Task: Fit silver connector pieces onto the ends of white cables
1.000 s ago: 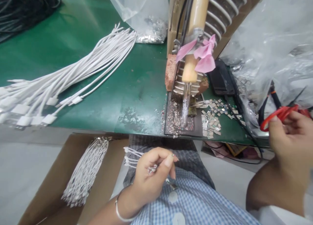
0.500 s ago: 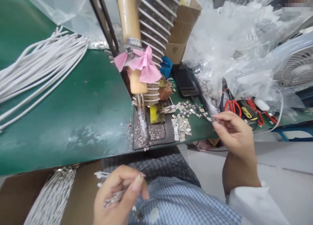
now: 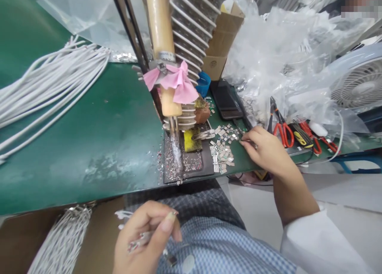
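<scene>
My left hand [image 3: 149, 234] is closed around several white cables [image 3: 140, 242] with stripped, coloured wire ends, and one wire end pokes out between thumb and forefinger. Below it, a small metal connector [image 3: 171, 260] hangs over the checked apron. My right hand [image 3: 262, 148] is at the table's right front, fingertips pinched beside a pile of small metal connectors [image 3: 222, 152]; what they hold is too small to make out. Between the hands, a soldering iron [image 3: 170, 101] with a wooden handle and pink bow is fixed tip down over a dark, solder-flecked pad [image 3: 205, 162].
A yellow sponge [image 3: 191, 140] lies behind the iron's tip. White cables [image 3: 53, 83] lie at left, more [image 3: 62, 242] in a box below. A phone [image 3: 225, 101], red-handled pliers [image 3: 282, 127], plastic bags [image 3: 268, 47] and a fan [image 3: 358, 83] are at right.
My right hand has moved left and slightly up, from beside the black cord to the edge of the connector pile. My left hand has stayed nearly still.
</scene>
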Motion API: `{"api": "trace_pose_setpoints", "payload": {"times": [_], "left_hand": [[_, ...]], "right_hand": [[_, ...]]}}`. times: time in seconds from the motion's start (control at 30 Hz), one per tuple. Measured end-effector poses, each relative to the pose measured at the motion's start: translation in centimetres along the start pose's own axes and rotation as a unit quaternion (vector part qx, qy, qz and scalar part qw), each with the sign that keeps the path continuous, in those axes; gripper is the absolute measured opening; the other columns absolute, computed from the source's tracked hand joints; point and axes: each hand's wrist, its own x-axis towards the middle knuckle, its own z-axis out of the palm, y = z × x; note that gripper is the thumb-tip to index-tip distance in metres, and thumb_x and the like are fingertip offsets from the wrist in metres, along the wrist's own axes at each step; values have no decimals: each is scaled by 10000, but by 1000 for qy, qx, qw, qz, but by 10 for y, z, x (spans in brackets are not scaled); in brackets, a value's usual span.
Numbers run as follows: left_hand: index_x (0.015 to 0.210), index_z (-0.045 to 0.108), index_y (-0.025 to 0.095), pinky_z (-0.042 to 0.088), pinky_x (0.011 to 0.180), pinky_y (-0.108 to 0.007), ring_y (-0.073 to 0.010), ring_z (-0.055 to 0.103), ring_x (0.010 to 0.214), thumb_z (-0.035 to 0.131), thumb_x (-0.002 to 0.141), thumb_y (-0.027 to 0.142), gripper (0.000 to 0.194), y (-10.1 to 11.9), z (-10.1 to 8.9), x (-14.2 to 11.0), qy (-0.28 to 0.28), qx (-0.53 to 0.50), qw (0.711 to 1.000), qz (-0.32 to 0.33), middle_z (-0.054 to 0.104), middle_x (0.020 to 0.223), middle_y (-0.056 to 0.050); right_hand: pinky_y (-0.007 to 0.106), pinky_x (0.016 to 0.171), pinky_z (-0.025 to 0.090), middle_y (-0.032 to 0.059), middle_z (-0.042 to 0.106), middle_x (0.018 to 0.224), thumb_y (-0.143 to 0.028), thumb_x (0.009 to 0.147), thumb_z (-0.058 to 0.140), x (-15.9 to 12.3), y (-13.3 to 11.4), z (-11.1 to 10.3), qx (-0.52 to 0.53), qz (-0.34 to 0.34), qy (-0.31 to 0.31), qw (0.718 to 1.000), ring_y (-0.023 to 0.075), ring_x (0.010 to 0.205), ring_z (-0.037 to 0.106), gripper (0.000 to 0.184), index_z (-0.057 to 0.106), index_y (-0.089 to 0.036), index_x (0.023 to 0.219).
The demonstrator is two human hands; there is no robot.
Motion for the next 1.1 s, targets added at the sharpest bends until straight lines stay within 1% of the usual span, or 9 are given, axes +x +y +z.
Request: {"api": "trace_pose_setpoints", "payload": {"times": [0.17, 0.3, 0.37, 0.43, 0.5, 0.6, 0.73, 0.87, 1.1], "left_hand": [[739, 642, 209, 465, 521, -212, -129, 597, 506, 686, 888, 299, 179, 6, 1, 5, -19, -4, 1000, 9, 678, 550, 21], [746, 651, 191, 496, 567, -205, -127, 651, 570, 674, 892, 210, 149, 5, -5, 10, -75, -4, 997, 12, 725, 624, 0], [753, 663, 193, 505, 583, -198, -124, 670, 603, 663, 893, 177, 141, 2, -7, 12, -90, 2, 996, 24, 746, 663, -5], [772, 679, 204, 507, 590, -188, -118, 677, 624, 660, 892, 162, 129, 0, -8, 13, -97, 5, 995, 34, 765, 705, -3], [798, 696, 219, 506, 587, -179, -112, 676, 637, 659, 890, 155, 118, -2, -8, 14, -107, 7, 993, 43, 778, 748, 2], [791, 706, 224, 506, 587, -174, -105, 666, 651, 659, 880, 138, 132, -3, -7, 14, -118, 5, 991, 63, 777, 802, 1], [738, 701, 205, 493, 566, -172, -95, 638, 633, 672, 851, 110, 150, -1, -7, 14, -123, 15, 989, 80, 761, 841, -11], [717, 691, 191, 487, 557, -193, -103, 624, 618, 676, 839, 98, 154, 0, -7, 13, -114, 17, 990, 83, 747, 831, -26], [699, 689, 183, 490, 562, -202, -117, 639, 642, 689, 821, 89, 154, 0, -8, 14, -111, 23, 990, 80, 734, 815, -33]], "right_hand": [[318, 601, 460, 71, 634, 792, -207, 889, 540, -2, 0, -3, -1, -13, 12, 1000, 236, 741, 637, 102, 581, -198, 795], [284, 566, 467, 29, 657, 783, -206, 875, 603, -21, -17, -18, 119, 33, 66, 990, 181, 656, 625, 52, 591, -209, 825], [248, 511, 460, 14, 671, 844, -198, 881, 636, -32, -35, -25, 235, 64, 72, 967, 139, 614, 609, 39, 627, -220, 912], [236, 547, 489, 17, 670, 874, -143, 891, 618, -39, -57, -25, 332, 20, 50, 942, 136, 678, 631, 184, 659, -237, 1044], [244, 630, 528, 19, 673, 849, -77, 887, 586, -41, -82, -17, 419, -50, 28, 906, 140, 739, 648, 230, 668, -233, 1034], [233, 672, 556, 29, 691, 841, -49, 880, 568, -37, -114, 4, 510, -63, 25, 858, 130, 763, 670, 189, 632, -208, 959], [234, 647, 548, 30, 654, 803, -105, 890, 584, -31, -135, 22, 536, -39, 69, 841, 131, 750, 647, 102, 623, -199, 896], [218, 537, 486, 11, 618, 771, -123, 888, 589, -33, -140, 25, 556, -26, 56, 829, 112, 637, 587, 88, 615, -200, 920], [214, 501, 458, 5, 605, 771, -139, 885, 604, -36, -145, 30, 586, 2, 45, 809, 109, 609, 557, 75, 590, -209, 911]]}}
